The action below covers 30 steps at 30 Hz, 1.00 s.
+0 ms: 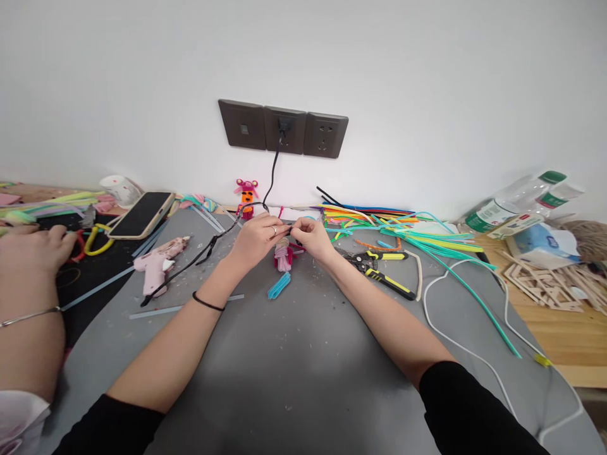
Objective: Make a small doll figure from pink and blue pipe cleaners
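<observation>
My left hand [258, 239] and my right hand [310, 238] meet over the grey mat [294, 366] near the wall. Both pinch a thin dark pipe cleaner [289, 230] at the top of a small pink and red pipe-cleaner figure [283, 256] that hangs below my fingers. A folded blue pipe cleaner [279, 285] lies on the mat just in front of the figure. A ring shows on my left hand, a black band on my left wrist.
A pink glue gun [159, 260] with black cord lies left. Yellow-black wire strippers [384, 268] lie right, beyond them a heap of coloured pipe cleaners [379, 224]. A phone [141, 215], another person's hand [33, 249], bottles [516, 199] and wooden sticks [545, 284] flank the mat.
</observation>
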### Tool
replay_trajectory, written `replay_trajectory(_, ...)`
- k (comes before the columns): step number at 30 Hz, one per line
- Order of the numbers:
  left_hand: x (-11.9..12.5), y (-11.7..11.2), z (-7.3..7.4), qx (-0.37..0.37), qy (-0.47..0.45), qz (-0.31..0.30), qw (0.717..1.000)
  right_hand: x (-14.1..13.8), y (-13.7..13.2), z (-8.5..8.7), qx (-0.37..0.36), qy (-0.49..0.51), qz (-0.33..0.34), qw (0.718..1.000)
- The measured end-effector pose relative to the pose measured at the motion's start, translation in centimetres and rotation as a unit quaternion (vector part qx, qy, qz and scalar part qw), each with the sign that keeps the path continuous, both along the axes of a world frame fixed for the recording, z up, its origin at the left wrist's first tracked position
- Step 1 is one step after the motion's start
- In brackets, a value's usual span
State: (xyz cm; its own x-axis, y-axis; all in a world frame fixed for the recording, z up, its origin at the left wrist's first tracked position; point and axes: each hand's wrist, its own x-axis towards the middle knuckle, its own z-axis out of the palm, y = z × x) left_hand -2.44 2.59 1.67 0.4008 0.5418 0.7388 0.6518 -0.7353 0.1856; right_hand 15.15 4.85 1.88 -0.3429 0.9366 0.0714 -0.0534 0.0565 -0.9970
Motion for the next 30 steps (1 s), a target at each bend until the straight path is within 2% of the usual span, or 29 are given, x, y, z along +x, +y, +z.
replay_trajectory(7,0.0,0.0,0.0,0.015,0.002,-0.007,1.000,0.1,0.1,-0.2,0.007,0.007,0.001,1.000)
replay_trajectory(12,0.0,0.0,0.0,-0.012,0.002,0.004,1.000,0.2,0.2,-0.3,0.003,0.005,0.005,1.000)
replay_trajectory(18,0.3,-0.3,0.3,-0.093,-0.070,0.037,0.993,0.3,0.4,-0.1,0.014,-0.008,0.007,1.000)
replay_trajectory(23,0.7,-0.6,1.2,-0.213,-0.159,0.051,0.963,0.3,0.5,-0.1,0.036,0.014,0.008,0.999)
replay_trajectory(30,0.9,-0.8,1.7,-0.280,-0.211,0.057,0.935,0.2,0.3,-0.2,0.052,0.009,-0.011,0.999)
